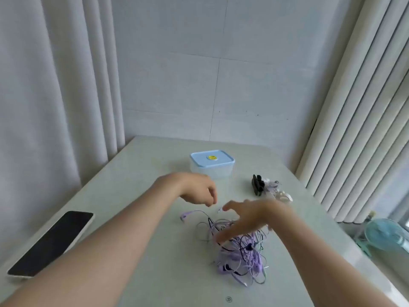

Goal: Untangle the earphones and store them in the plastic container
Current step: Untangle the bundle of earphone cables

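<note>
We find the left hand (199, 191) curled just above a loose cord end; a pinch cannot be confirmed. Right hand (247, 218) spread, empty, over the earphones (239, 255) tangled on the counter (177, 284). We advise pinning the heap, drawing one cord slowly. Box (212, 163) lidded, beyond.
</note>
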A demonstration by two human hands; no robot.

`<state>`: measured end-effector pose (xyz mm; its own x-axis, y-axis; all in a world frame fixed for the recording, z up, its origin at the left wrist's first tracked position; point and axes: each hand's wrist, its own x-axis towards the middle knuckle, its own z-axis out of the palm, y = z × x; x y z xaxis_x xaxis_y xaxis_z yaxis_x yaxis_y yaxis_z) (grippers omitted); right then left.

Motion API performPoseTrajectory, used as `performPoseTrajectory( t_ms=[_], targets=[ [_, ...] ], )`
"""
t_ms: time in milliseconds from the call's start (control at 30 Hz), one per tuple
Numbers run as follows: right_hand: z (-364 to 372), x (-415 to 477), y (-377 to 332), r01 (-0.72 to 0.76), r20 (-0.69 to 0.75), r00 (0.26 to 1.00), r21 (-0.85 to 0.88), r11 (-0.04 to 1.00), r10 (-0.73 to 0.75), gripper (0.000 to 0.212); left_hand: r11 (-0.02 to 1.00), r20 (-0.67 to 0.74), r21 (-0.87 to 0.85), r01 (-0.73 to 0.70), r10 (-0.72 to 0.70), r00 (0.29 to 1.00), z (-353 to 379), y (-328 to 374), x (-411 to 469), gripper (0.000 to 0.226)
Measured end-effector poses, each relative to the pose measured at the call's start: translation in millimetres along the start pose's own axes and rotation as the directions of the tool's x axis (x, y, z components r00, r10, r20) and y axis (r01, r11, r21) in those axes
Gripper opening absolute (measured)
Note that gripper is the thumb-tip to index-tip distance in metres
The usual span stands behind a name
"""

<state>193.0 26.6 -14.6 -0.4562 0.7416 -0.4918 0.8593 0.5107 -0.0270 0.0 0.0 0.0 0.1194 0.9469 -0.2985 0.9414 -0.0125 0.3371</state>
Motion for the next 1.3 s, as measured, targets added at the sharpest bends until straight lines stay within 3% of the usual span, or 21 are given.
performPoseTrajectory(
  t_ms=[100,200,300,467,567,633,767,867,933,1000,1067,1167,1233,1300],
  targets=[
    [9,16,-1,-0.053,0.001,0.999,-0.016,0.998,0.053,0.130,0.995,0.033,0.103,0.006,-0.009,0.999,10,-7,9,0.027],
    [16,53,0,0.077,-0.104,0.992,0.105,0.991,-0.066,0.106,0.990,0.075,0.133,0.039,-0.050,0.996,17,-17,23,0.039],
    [17,79,-8,0.247,-0.298,0.937,0.200,0.948,-0.181,0.078,0.990,0.003,0.122,0.064,-0.065,0.998,18,-31,39,0.031],
    [14,113,-13,0.404,-0.511,0.828,0.254,0.879,-0.233,0.074,0.984,-0.209,-0.122,0.127,-0.151,0.966,18,-59,58,0.021],
    [11,124,-12,0.450,-0.548,0.803,0.301,0.841,-0.234,0.065,0.948,-0.329,-0.306,0.088,-0.193,0.924,24,-73,68,0.031],
    [7,125,-10,0.498,-0.569,0.799,0.446,0.743,-0.194,0.047,0.926,-0.389,-0.376,0.028,-0.185,0.902,31,-78,71,0.044],
    [13,126,-3,0.580,-0.645,0.764,0.703,0.413,0.025,0.027,0.804,-0.441,-0.583,-0.114,-0.195,0.876,49,-85,72,0.063],
    [25,132,3,0.545,-0.632,0.754,0.753,0.368,0.179,0.018,0.689,-0.495,-0.695,-0.206,-0.250,0.832,57,-90,79,0.047],
    [28,135,4,0.538,-0.628,0.745,0.766,0.352,0.227,0.022,0.728,-0.576,-0.657,-0.196,-0.317,0.754,64,-94,86,0.016],
    [27,133,5,0.551,-0.624,0.737,0.777,0.306,0.258,0.023,0.842,-0.670,-0.522,-0.135,-0.307,0.675,71,-96,91,0.018],
    [27,129,3,0.576,-0.629,0.738,0.776,0.257,0.244,0.023,0.896,-0.668,-0.436,-0.080,-0.263,0.696,78,-97,95,0.023],
    [30,127,1,0.603,-0.634,0.750,0.773,0.199,0.191,0.022,0.923,-0.536,-0.378,0.077,-0.286,0.795,83,-97,100,0.045],
    [31,126,1,0.613,-0.635,0.753,0.772,0.170,0.169,0.021,0.934,-0.531,-0.343,0.097,-0.278,0.800,84,-94,99,0.029],
    [31,125,1,0.626,-0.646,0.745,0.763,0.161,0.164,0.021,0.929,-0.590,-0.369,0.035,-0.263,0.763,83,-93,97,0.013]
  ],
)
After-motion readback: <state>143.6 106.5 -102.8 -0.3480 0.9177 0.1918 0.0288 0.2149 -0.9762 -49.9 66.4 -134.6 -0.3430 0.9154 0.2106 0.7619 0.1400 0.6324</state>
